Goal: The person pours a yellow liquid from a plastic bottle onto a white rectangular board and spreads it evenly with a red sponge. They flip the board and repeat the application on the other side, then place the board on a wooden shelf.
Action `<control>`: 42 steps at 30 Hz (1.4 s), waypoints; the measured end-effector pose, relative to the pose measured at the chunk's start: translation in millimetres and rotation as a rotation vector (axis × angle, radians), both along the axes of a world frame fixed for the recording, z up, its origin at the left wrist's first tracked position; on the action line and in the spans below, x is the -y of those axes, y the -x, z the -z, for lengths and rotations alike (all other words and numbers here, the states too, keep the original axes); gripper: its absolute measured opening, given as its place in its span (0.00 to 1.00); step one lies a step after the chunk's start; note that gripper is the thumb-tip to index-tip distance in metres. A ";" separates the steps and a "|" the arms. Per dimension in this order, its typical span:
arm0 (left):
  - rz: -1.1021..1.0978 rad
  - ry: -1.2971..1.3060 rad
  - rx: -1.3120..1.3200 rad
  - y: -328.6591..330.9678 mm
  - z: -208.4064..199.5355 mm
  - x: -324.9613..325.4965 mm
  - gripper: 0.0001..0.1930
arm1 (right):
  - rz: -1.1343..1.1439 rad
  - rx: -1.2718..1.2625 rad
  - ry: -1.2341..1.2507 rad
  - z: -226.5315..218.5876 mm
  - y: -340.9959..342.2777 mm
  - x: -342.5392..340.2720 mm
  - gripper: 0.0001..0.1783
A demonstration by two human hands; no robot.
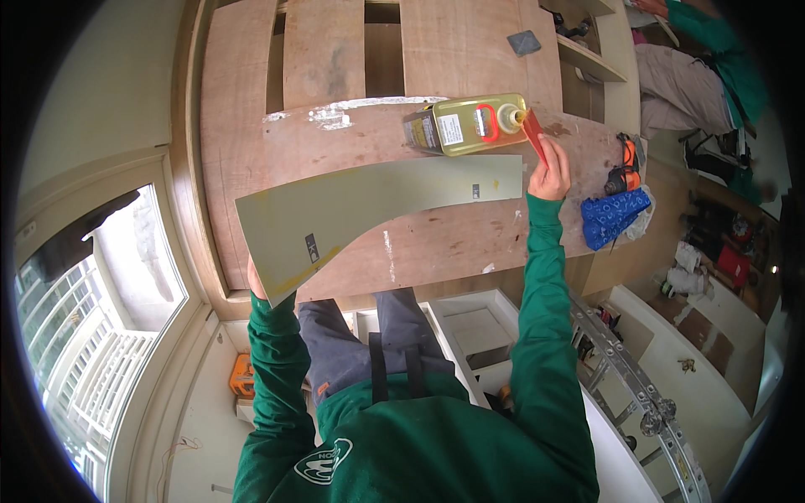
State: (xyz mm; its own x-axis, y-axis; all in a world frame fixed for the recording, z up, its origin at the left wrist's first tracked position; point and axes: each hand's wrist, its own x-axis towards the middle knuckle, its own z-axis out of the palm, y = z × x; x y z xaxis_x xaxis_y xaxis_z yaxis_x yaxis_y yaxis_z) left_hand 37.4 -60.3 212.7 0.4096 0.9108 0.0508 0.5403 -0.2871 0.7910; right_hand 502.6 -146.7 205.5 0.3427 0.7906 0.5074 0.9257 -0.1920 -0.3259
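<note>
My left hand (256, 278) grips the wide left end of a curved grey-green sheet (377, 191), its fingers mostly hidden behind the edge. Yellowish smears run along the lower left edge of the sheet, and two small dark labels are on it. Just beyond the sheet, a yellow-green metal can (470, 138) with a red handle lies on its side or tilted, its open spout toward the right. My right hand (549, 173) pinches a flat reddish-orange spreader (535, 137), whose far end is at the spout. Some yellowish stuff shows at the spout.
Brown plywood (352, 134) with white smears and slots lies under the work. A dark square pad (524, 43) is at the back. To the right are an orange-black tool (625, 172) and a blue patterned bag (615, 218). A metal ladder (646, 402) stands lower right. Another person (688, 84) is at upper right.
</note>
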 end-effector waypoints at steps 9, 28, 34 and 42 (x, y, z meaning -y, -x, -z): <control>-0.466 0.697 0.760 -0.3 14.6 12.5 0.09 | 0.035 0.287 0.100 11.8 -22.2 -3.5 0.28; -0.051 -0.111 -0.109 13.7 11.7 -7.3 0.10 | 0.540 0.222 -0.054 -22.7 -32.8 76.1 0.17; -0.263 0.203 0.219 20.8 28.9 -1.4 0.11 | 0.572 -0.525 0.170 80.5 -54.7 120.5 0.19; -0.265 0.388 0.369 36.8 34.7 2.5 0.21 | 0.559 -0.289 0.751 151.7 -65.0 114.6 0.21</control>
